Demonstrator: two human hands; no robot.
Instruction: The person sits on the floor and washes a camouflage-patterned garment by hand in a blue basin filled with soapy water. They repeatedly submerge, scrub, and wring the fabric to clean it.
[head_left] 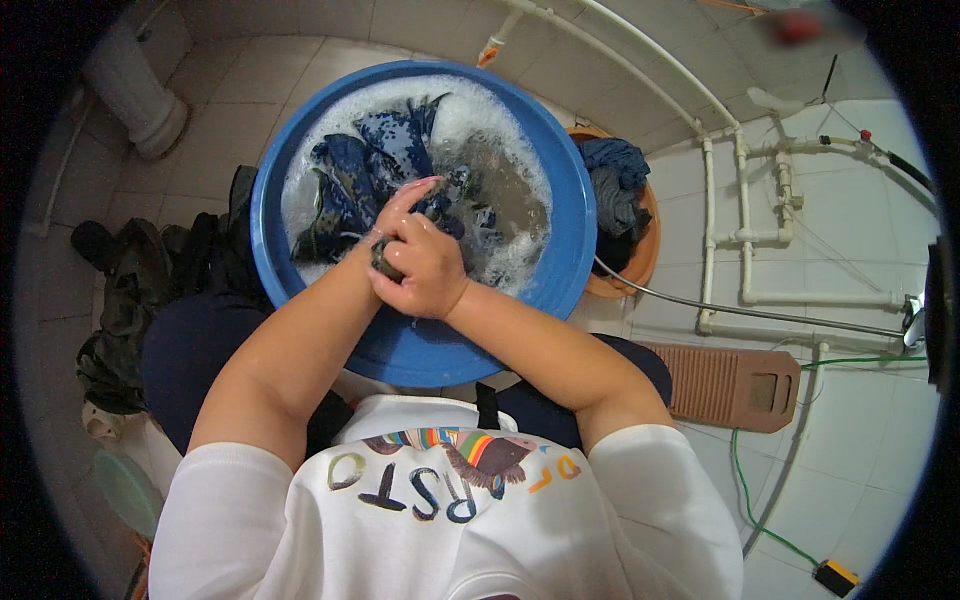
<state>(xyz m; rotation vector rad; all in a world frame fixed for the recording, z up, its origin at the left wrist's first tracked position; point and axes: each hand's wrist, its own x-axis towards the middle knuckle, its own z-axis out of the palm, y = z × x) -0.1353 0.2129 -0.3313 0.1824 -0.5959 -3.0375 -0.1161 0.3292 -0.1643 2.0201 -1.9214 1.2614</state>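
A blue basin [425, 350] of soapy water stands between my knees. Blue-and-dark camouflage clothing [350, 175] lies soaking in it, partly under water and foam. My left hand [405, 203] is above the clothing with its fingers stretched out, its palm partly hidden behind the other hand. Crossing over it at the wrist, my right hand [428, 268] is closed in a fist. A small dark olive bunch, which looks like wet cloth [386, 259], pokes out of that fist at the thumb side.
At the right, an orange basin [645, 245] holds dark clothes [612, 185]. A brown washboard [725, 385] lies on the tiles by my right knee. Dark garments [140, 290] are piled at the left. White pipes [745, 220] and a hose [750, 305] run along the right wall.
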